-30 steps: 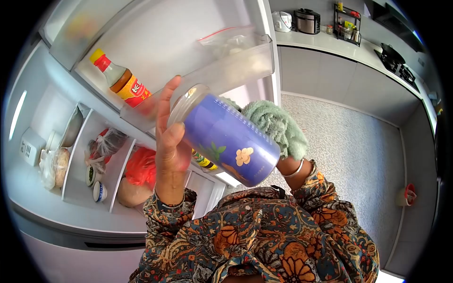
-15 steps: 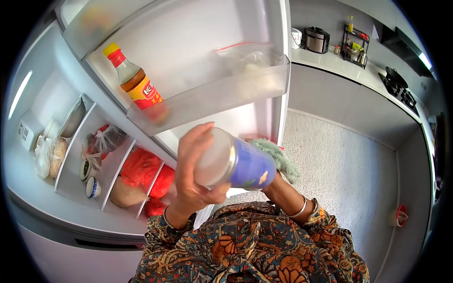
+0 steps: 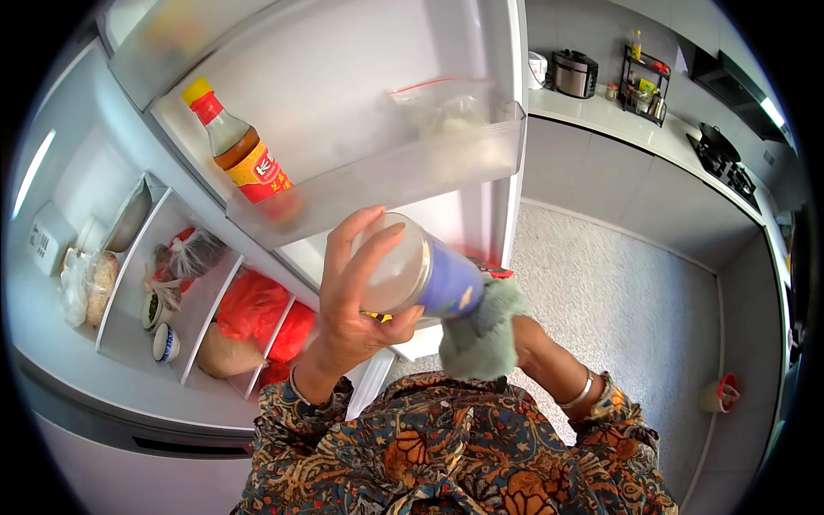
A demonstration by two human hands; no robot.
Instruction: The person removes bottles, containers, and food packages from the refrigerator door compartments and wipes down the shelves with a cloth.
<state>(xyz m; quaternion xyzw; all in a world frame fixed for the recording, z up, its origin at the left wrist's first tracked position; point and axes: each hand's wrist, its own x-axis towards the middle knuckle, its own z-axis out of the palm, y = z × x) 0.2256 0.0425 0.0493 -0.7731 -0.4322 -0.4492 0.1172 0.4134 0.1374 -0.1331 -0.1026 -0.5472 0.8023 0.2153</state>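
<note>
My left hand (image 3: 356, 296) is wrapped round the pale-lidded end of a blue-purple canister (image 3: 452, 279), which lies tilted in front of my chest. A grey-green cloth (image 3: 482, 339) is bunched in my right hand (image 3: 536, 339) and pressed against the canister's other end. The cloth covers most of the right hand's fingers. Just beyond the canister is the open fridge door's clear shelf bin (image 3: 386, 189). A sauce bottle (image 3: 245, 154) with a yellow cap and red label stands at that bin's left end.
To the left, the fridge shelves (image 3: 210, 318) hold red plastic bags (image 3: 257, 305), a small blue-and-white bowl (image 3: 166, 342) and other bagged food. A zip bag (image 3: 455, 112) sits in the door bin. Along the counter (image 3: 601, 107) stand a rice cooker (image 3: 575, 73), a rack (image 3: 645, 84) and a stove (image 3: 721, 167).
My right hand has brought the cloth from behind the canister round to its near lower end. The canister has shifted slightly left, and my left hand's fingers have spread somewhat over the lid.
</note>
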